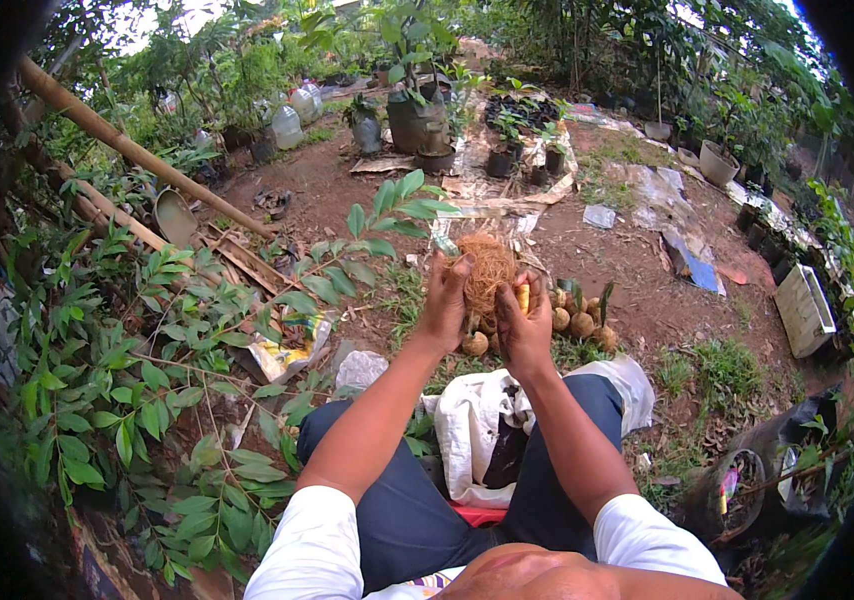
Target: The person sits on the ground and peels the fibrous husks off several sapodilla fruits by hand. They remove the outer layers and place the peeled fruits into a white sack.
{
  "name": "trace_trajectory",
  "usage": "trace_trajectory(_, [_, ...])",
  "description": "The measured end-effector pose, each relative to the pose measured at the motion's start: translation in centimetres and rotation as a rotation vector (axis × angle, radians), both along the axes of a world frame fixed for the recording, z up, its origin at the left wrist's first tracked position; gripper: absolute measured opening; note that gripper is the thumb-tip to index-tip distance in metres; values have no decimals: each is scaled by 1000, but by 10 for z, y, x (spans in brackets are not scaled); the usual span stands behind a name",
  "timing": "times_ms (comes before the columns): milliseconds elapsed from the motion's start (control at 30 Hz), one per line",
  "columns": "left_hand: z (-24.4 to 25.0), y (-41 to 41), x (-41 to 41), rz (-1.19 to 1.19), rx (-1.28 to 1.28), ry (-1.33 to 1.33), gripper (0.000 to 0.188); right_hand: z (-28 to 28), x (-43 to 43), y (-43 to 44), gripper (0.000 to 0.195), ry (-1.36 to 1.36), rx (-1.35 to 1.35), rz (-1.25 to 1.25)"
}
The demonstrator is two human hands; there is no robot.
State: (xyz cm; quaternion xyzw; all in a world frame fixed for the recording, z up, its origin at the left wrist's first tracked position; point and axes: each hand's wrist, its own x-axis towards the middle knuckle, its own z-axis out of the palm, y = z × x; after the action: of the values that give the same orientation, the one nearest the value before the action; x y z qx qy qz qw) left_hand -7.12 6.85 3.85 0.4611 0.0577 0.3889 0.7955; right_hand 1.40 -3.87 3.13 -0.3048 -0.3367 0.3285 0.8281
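Note:
A ball of brown coconut-like fibre (488,271) is held up in front of me between both hands. My left hand (446,304) grips its left side, thumb pressed on the fibre. On the lower right side my right hand (524,319) touches the fibre with its thumb and also holds a small yellow object (523,297), perhaps a spool or handle, in its fingers. Several round brown balls (582,325), some with green shoots, lie on the ground beyond my hands. Between my knees stands an open white woven sack (464,431) with dark material in it.
Leafy branches (224,435) reach in from the left, close to my left arm. Bamboo poles (134,150) lean at the upper left. Potted plants (416,120) stand farther off. At the right are a white box (802,311) and a black planter bag (727,487).

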Motion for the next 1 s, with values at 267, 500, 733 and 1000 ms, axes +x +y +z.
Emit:
trace_trajectory(267, [9,-8,-1,61,406,144,59,7,8,0,16,-20,-194,-159])
trace_trajectory(500, [10,8,-1,580,840,440,45,-3,20,3,19,-241,-255,13])
trace_trajectory(733, [27,12,-24,798,1261,732,40,27,11,-27,22,-288,-303,323])
trace_trajectory(1000, [12,11,-21,101,1212,650,72,33,38,-32,18,5,-159,216])
